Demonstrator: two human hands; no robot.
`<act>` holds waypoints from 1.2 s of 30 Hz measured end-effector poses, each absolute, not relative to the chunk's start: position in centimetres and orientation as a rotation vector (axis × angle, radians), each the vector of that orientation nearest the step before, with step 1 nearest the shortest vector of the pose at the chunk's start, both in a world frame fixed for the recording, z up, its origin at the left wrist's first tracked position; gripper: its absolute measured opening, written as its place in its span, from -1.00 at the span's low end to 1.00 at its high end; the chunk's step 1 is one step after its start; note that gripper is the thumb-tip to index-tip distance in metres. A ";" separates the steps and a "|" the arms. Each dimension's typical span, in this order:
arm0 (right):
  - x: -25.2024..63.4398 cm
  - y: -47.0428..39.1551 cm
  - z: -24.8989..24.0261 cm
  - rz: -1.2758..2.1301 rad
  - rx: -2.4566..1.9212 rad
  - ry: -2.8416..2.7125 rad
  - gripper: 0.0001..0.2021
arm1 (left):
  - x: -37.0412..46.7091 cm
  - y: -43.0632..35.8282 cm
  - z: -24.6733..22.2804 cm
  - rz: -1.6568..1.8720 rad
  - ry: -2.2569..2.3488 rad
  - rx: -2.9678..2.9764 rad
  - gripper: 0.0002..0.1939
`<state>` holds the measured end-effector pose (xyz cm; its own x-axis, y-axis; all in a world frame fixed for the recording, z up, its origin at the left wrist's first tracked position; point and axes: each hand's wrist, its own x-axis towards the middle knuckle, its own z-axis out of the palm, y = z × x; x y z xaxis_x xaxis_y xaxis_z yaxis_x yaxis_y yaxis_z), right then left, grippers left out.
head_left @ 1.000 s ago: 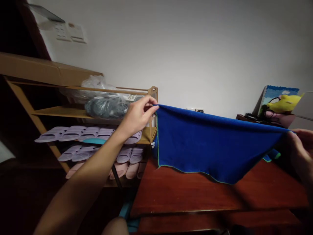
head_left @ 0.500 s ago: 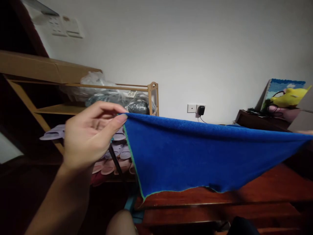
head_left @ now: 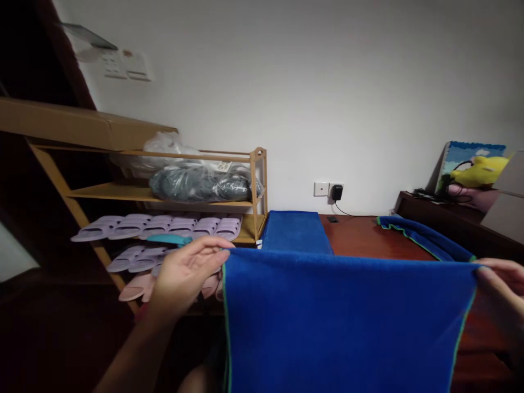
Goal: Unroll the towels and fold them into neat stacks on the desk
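Observation:
A blue towel (head_left: 347, 322) with green stitched edges hangs stretched between my two hands, its top edge nearly level. My left hand (head_left: 188, 273) pinches the upper left corner between thumb and fingers. At the right edge of the view, my right hand (head_left: 501, 278) pinches the upper right corner. The towel's lower end runs out of view. Behind it, a folded blue towel (head_left: 298, 232) lies flat on the reddish wooden table (head_left: 364, 240). Another blue towel (head_left: 426, 237) with a green edge lies bunched at the table's right side.
At the left, a wooden rack (head_left: 164, 192) holds lilac slippers (head_left: 184, 225), pink slippers (head_left: 133, 286) and plastic-wrapped bundles (head_left: 204, 183). A cardboard box (head_left: 82, 123) rests on top. A black plug (head_left: 337, 192) sits in the wall socket. A yellow plush toy (head_left: 478, 172) is at the right.
The towel has gone from slanting and partly gathered to spread wide and hanging straight. Both hands are lower, and my right hand has come further into view. The towels on the table now show.

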<state>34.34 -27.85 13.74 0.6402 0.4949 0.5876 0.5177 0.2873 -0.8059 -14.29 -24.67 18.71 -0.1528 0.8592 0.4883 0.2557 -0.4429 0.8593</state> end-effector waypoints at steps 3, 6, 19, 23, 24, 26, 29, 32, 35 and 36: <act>34.5 -26.7 12.4 0.181 -1.314 -1.040 -0.62 | -14.2 -23.5 17.2 1.560 1.235 1.688 -0.87; 34.9 -24.0 11.0 0.323 -1.346 -1.160 -0.60 | -13.8 -21.6 16.1 1.480 1.207 1.765 -0.82; 33.7 -11.7 1.7 0.524 -1.634 -1.417 -0.60 | -13.4 -8.6 5.5 1.181 1.349 1.890 -0.79; 34.0 -11.2 1.7 0.524 -1.664 -1.395 -0.64 | -13.8 -8.4 5.0 1.177 1.349 1.916 -0.79; 34.0 -11.2 2.1 0.522 -1.657 -1.397 -0.63 | -14.0 -8.3 5.1 1.191 1.350 1.924 -0.79; 34.0 -11.1 3.1 0.508 -1.631 -1.400 -0.58 | -14.1 -7.9 5.6 1.223 1.347 1.952 -0.78; 33.8 -10.3 4.1 0.479 -1.621 -1.392 -0.53 | -14.1 -6.7 6.1 1.229 1.365 1.983 -0.81; 33.7 -8.7 3.8 0.492 -1.672 -1.369 -0.51 | -13.8 -5.1 5.6 1.150 1.435 1.966 -0.82; 33.7 -6.7 2.6 0.525 -1.734 -1.344 -0.51 | -13.6 -3.4 4.5 1.016 1.522 1.963 -0.78; 33.7 -6.1 2.3 0.530 -1.749 -1.338 -0.52 | -13.6 -3.0 4.2 0.975 1.554 1.963 -0.75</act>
<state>33.67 -6.12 2.27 0.3378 0.9279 0.1578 0.5685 -0.0675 -0.8199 -13.58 -2.96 4.24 0.1148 0.9616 0.2493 0.6427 -0.2633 0.7195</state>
